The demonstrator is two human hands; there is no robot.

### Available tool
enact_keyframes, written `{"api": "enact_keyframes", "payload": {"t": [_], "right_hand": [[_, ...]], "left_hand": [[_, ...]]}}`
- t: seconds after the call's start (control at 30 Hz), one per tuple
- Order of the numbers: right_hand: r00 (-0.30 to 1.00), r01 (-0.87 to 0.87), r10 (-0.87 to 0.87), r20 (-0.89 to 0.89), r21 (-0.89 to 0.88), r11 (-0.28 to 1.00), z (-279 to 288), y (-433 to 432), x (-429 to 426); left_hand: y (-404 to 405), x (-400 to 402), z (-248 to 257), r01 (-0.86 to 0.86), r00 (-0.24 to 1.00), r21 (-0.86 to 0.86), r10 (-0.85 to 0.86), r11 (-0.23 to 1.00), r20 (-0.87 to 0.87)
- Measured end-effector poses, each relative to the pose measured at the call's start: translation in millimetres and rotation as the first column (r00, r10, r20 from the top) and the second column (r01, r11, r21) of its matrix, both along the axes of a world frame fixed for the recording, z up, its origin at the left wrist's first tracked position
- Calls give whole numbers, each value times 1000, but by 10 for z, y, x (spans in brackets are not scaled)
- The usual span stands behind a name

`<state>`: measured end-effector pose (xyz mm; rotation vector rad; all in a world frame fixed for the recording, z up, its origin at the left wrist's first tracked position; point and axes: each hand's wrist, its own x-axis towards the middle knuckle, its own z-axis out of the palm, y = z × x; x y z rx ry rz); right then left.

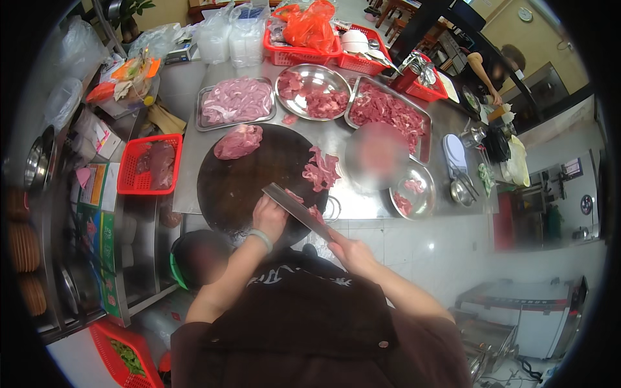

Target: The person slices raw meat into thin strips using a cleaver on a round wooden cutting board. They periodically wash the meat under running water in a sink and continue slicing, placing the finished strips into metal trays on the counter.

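Note:
My right hand (353, 253) grips the handle of a cleaver (297, 208). Its broad steel blade slants up and left across a round, dark chopping board (252, 179). My left hand (269, 217), with a pale bangle at the wrist, rests on the board against the near side of the blade. The blade hides its fingertips, so what they hold cannot be made out. Thin raw meat slices (314, 213) show just past the blade. Farther up the board lie a pile of cut meat strips (321, 169) on the right and a whole meat chunk (238, 141) on the left.
Behind the board stand a tray of pale meat strips (235, 103), a round steel dish (313, 92) and a deeper tray of red meat (383, 109). A red basket (150, 186) holds more meat at left. A kitchen scale (454, 150) sits right. Another person (485, 72) works beyond.

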<state>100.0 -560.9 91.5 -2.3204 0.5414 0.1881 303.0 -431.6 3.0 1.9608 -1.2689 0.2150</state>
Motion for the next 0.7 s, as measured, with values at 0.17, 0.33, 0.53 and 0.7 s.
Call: {"api": "enact_keyframes", "payload": {"t": [0.17, 0.33, 0.53, 0.7], "right_hand": [[992, -72, 70, -104, -11, 997, 141, -79, 20], [997, -50, 52, 53, -27, 998, -137, 9, 732], [997, -75, 76, 29, -40, 996, -66, 46, 905], [999, 11, -11, 33, 4, 1000, -118, -240, 459]], "left_hand": [[30, 6, -44, 9, 1000, 21, -9, 1000, 6], [14, -8, 7, 2, 1000, -15, -2, 1000, -1], [65, -19, 48, -40, 999, 17, 39, 999, 36], [104, -92, 86, -39, 997, 27, 40, 999, -64]]}}
